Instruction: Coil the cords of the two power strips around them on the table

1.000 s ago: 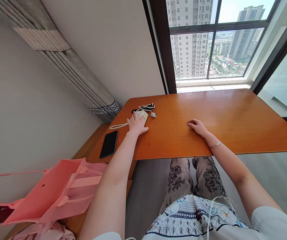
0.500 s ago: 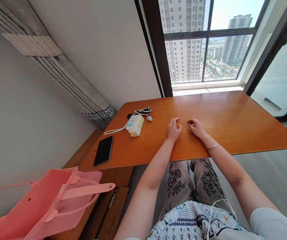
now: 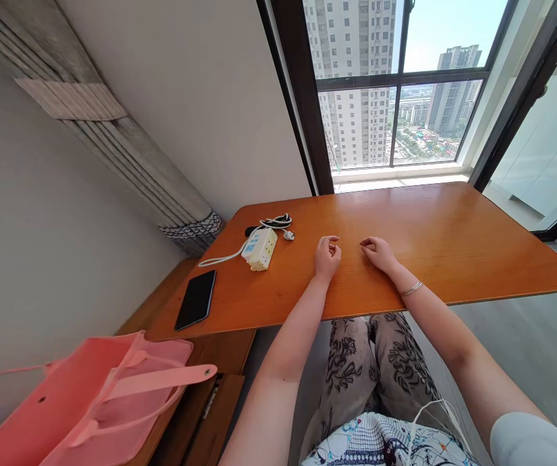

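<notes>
Power strip (image 3: 260, 249) is lying on the left part of the table (image 3: 414, 220), with sockets showing on its top and side. Its white cord (image 3: 224, 260) is running out to the left in a long loop and then gathering at the far side, probably folded up so that it is taking little room. The plug (image 3: 288, 235) is sitting just right of that bundle, while a dark cable (image 3: 284, 219) is tangling with the white one; where one is crossing the other is too small to tell.

The left hand (image 3: 327, 257) is resting on the table to the right of the power strip, well apart from it, with fingers loosely curling, a narrow gap by the thumb and nothing visibly held. The right hand (image 3: 378, 252) is lying beside it, slightly farther right, its fingers bending toward the left hand without touching it; it too is apparently holding nothing. Both are probably settling there because the table is bearing their weight.

A black tablet (image 3: 195, 299) is lying flat near the left edge, a position that seems to be keeping it steady. Left of and below the table, a pink bag (image 3: 79, 395) is leaning on a wooden surface (image 3: 232, 349), which appears to be supporting it.
</notes>
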The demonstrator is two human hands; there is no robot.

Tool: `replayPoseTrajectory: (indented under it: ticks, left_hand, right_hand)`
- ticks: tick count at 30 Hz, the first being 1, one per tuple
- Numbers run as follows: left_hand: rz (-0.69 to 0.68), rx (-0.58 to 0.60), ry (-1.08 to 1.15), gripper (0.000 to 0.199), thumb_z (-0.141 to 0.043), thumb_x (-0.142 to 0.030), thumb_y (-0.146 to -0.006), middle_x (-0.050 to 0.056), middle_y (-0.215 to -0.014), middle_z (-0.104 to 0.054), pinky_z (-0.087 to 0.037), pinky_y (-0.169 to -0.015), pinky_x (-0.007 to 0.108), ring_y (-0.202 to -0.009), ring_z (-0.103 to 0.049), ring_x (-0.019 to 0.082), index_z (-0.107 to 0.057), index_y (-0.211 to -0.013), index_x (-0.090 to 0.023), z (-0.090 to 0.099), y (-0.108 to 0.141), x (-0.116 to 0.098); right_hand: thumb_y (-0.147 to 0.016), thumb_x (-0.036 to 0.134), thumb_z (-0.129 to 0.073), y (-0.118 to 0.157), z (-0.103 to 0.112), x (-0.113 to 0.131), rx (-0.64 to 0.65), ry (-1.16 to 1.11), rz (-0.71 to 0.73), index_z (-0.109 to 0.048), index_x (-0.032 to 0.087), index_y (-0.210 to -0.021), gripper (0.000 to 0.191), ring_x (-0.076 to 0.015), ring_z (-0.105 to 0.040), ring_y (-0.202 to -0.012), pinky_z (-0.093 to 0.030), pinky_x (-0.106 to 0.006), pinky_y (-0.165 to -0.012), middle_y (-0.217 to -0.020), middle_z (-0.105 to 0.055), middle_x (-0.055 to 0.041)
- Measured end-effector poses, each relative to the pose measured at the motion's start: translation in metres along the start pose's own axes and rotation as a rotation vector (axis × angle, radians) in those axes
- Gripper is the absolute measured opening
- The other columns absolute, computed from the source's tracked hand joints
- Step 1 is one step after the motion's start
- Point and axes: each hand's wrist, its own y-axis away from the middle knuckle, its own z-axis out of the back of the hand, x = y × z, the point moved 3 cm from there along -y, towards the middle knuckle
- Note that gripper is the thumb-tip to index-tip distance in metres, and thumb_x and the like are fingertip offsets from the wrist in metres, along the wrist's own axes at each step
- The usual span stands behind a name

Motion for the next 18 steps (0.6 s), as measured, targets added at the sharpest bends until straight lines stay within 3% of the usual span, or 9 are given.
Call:
replayPoseTrajectory:
  ticks: [3, 10, 18]
  left_hand:
    - [0.056, 0.014, -0.001, 0.019, -0.054, -0.007, -0.076, 0.004, -0.093, -0.066, -0.049, -0.059, 0.025, -0.062, -0.056, 0.011, -0.062, -0.088, -0.020, 0.001, -0.001, 0.000]
    - [0.144, 0.263, 0.009, 0.014, -0.055, -0.011, -0.070, -0.002, -0.063, -0.062, -0.045, -0.057, 0.025, -0.054, -0.051, 0.012, -0.065, -0.072, -0.020, -0.002, -0.001, -0.004]
    - [0.183, 0.275, 0.031, 0.014, -0.053, -0.013, -0.069, -0.003, -0.058, -0.057, -0.041, -0.055, 0.025, -0.052, -0.048, 0.012, -0.065, -0.072, -0.019, 0.000, 0.000, -0.007]
  right_hand:
    - [-0.088, 0.020, -0.060, 0.001, -0.001, 0.002, 0.023, 0.020, -0.010, -0.071, 0.022, -0.095, 0.013, -0.0217, -0.065, -0.107, -0.048, -0.039, -0.099, -0.108, -0.073, -0.0058]
    - [-0.088, 0.018, -0.061, 0.006, -0.003, 0.010, 0.159, 0.069, 0.014, -0.073, 0.022, -0.094, 0.014, -0.0165, -0.069, -0.084, -0.052, -0.027, -0.080, -0.091, -0.076, -0.0028]
    - [-0.089, 0.019, -0.061, 0.007, -0.003, 0.011, 0.198, 0.123, 0.031, -0.074, 0.023, -0.096, 0.015, -0.0169, -0.069, -0.086, -0.050, -0.026, -0.079, -0.095, -0.077, -0.0031]
